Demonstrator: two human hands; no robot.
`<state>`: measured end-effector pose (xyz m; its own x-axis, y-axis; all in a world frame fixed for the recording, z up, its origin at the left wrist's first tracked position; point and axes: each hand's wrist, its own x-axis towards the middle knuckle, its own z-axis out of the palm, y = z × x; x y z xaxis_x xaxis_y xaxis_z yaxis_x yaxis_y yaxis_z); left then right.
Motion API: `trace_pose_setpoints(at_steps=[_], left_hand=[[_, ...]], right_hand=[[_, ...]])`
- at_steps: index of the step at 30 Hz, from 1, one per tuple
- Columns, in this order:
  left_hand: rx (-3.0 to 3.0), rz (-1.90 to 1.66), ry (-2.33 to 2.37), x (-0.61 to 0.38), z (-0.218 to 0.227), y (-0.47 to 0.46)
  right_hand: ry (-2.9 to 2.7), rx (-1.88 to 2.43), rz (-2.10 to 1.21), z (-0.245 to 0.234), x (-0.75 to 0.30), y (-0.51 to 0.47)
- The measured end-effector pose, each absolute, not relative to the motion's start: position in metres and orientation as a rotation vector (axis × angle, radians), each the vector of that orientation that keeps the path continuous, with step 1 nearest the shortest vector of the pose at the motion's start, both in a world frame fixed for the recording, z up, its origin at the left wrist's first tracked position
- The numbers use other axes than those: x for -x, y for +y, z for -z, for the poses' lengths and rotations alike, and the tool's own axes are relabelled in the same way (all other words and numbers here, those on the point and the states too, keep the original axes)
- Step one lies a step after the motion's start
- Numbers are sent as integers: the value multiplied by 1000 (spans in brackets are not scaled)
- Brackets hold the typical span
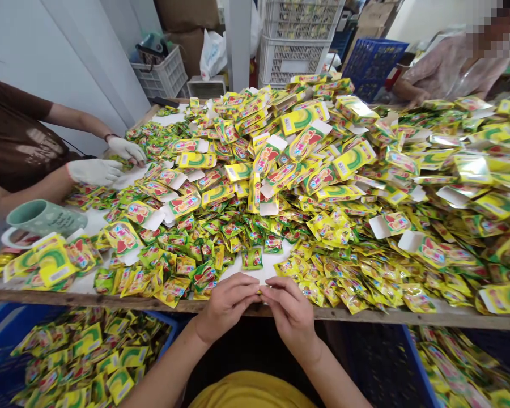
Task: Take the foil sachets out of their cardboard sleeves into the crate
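Note:
At the table's front edge, my left hand (229,301) and my right hand (292,311) meet, fingertips pinched close together. Between them shows only a sliver of something small, too hidden to name. Just beyond my fingers, a green candy packet (252,259) lies on the white table surface (237,265). To the left spread loose green and yellow packets (186,265). Yellow packets (310,290) are heaped right beside my right hand. A large pile of yellow printed cardboard boxes (300,119), several with flaps raised, rises behind them.
A mug (36,218) lies tilted at left. Blue crates hold boxes (85,340) below left and packets (463,362) below right. One co-worker's gloved hands (96,171) work at left; another person (446,68) sits far right. White crates (295,59) stand behind.

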<state>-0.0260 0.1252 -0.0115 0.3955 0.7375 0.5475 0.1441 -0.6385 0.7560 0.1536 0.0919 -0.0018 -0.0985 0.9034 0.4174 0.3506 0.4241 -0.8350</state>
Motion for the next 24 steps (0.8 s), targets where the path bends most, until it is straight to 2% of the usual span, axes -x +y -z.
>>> trace_pose_setpoints(at_steps=[3,7,14,18,22,24], left_hand=[[-2147,-1199,736,30,18,121],[-2269,-1114,698,34,26,116],[-2440,-749,769,34,17,117],[-2457,-806,768,30,16,117],[-2564,-854,832,23,16,116],[-2577,-951,855,27,11,112]], right_hand=[[-1681,1148,-694,7,-169,88],[-1549,1488,-502,13,-204,111],[-2343,1598,-352,5,-222,152],[-2156,1694,-634,1,-209,156],[-1397,1621,-1137,7,-169,164],[-1118,1580,-1268,15,-143,170]])
